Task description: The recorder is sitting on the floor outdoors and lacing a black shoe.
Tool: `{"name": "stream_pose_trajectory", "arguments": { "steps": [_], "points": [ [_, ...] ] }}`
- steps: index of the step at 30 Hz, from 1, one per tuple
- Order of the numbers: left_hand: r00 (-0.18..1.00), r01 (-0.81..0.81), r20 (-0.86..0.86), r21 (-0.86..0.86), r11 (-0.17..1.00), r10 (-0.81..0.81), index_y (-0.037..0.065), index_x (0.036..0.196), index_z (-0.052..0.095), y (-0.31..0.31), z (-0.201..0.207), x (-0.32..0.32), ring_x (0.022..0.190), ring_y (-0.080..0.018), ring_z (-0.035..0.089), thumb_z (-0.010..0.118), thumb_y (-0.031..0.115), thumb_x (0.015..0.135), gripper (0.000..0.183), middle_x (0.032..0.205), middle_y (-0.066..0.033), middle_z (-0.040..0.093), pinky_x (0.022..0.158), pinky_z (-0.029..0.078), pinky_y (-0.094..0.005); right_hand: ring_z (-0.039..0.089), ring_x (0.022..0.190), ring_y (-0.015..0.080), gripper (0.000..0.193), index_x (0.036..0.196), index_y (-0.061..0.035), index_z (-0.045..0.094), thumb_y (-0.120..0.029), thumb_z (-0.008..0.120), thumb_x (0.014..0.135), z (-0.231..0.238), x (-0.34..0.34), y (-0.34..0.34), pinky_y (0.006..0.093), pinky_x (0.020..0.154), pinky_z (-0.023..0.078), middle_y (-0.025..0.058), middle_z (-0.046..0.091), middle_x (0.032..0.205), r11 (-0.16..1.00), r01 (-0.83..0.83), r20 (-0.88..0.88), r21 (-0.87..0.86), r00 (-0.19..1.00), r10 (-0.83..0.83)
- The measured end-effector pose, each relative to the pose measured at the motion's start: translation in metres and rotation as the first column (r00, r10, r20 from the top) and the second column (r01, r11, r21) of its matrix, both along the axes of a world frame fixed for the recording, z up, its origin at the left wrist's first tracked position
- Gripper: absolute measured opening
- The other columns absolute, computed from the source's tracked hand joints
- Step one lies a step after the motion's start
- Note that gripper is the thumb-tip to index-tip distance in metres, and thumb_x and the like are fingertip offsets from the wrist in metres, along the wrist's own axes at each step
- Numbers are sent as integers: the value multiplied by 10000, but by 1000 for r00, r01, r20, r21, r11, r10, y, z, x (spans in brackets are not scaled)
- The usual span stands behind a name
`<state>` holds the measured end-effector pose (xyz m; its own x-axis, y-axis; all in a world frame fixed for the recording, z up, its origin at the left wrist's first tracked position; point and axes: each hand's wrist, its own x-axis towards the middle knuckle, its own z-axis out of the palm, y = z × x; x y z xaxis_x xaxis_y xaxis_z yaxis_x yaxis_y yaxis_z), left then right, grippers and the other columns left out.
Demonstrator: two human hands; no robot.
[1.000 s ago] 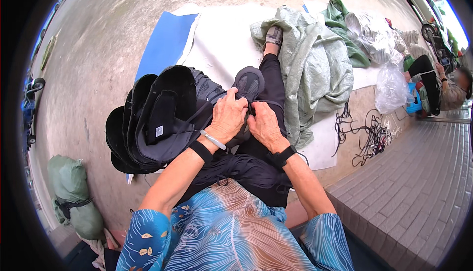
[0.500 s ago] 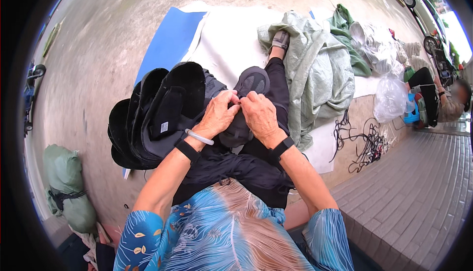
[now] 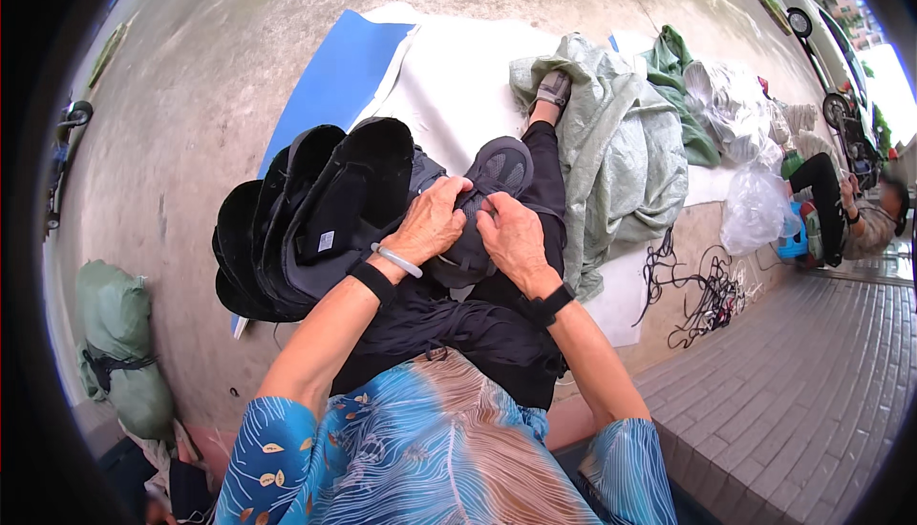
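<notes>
I sit on the ground with one leg crossed over my lap. A grey shoe (image 3: 497, 170) is on that foot, sole turned up. My left hand (image 3: 432, 223) grips the shoe's side and upper. My right hand (image 3: 509, 236) pinches the shoe at its laces, fingers closed. Both wrists wear black bands; the left also has a white bangle. My other leg stretches out, with a grey shoe (image 3: 551, 88) at its end.
A stack of black shoe parts (image 3: 315, 214) leans by my left knee. A blue mat (image 3: 330, 81) and white sheet (image 3: 458, 81) lie ahead, with grey-green cloth (image 3: 621, 157), black cords (image 3: 702, 291), a clear bag (image 3: 755, 210). Another person (image 3: 845, 210) sits at right. A green sack (image 3: 119, 348) lies at left.
Both hands have slid a little up the shoe toward its toe. The view has shifted slightly, and the stack of black parts sits in the same place.
</notes>
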<state>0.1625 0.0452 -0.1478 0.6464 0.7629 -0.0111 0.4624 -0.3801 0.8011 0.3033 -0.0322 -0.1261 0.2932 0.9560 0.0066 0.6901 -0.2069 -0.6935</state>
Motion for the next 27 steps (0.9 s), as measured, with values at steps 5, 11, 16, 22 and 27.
{"name": "stream_pose_trajectory", "arguments": {
  "steps": [5, 11, 16, 22, 27],
  "points": [
    [999, -20, 25, 6, 1000, 20, 6, 1105, 548, 2, -6, 3, 985, -362, 587, 552, 22, 749, 356, 1058, -186, 586, 846, 491, -402, 633, 753, 333, 162, 902, -49, 583, -191, 620, 834, -19, -7, 5, 419, 656, 502, 143, 623, 840, 996, -45, 234, 82, 972, 24],
    [995, -56, 85, 95, 994, 48, 35, 940, 613, 8, -13, 5, 925, -390, 574, 624, 113, 757, 199, 959, -192, 587, 801, 481, -434, 639, 748, 309, 166, 913, -73, 612, -219, 620, 834, -19, -19, 20, 421, 633, 512, 111, 627, 863, 998, -62, 353, -6, 934, 61],
    [985, -153, 74, -41, 987, 155, 5, 979, 517, 3, -15, 10, 950, -405, 546, 602, 111, 781, 240, 968, -216, 558, 800, 453, -455, 610, 744, 390, 141, 801, -15, 537, -140, 602, 814, -23, -17, 29, 479, 636, 475, 193, 598, 753, 994, -111, 366, -21, 924, 111],
    [988, -146, 62, 24, 989, 144, 1, 1005, 474, -5, -29, 12, 940, -414, 526, 584, 75, 781, 260, 972, -211, 498, 783, 443, -457, 589, 745, 423, 182, 820, 0, 477, -146, 586, 802, -14, -7, 19, 501, 638, 452, 227, 580, 741, 981, -185, 379, -64, 905, 195],
    [985, -174, 50, 198, 965, 167, -15, 965, 474, -12, -24, 11, 937, -397, 512, 562, 29, 742, 243, 924, -196, 466, 760, 440, -434, 587, 778, 414, 190, 887, 8, 543, -175, 575, 852, 47, 2, -27, 453, 680, 456, 255, 585, 799, 877, -433, -123, -208, 901, 416]
  ]
}}
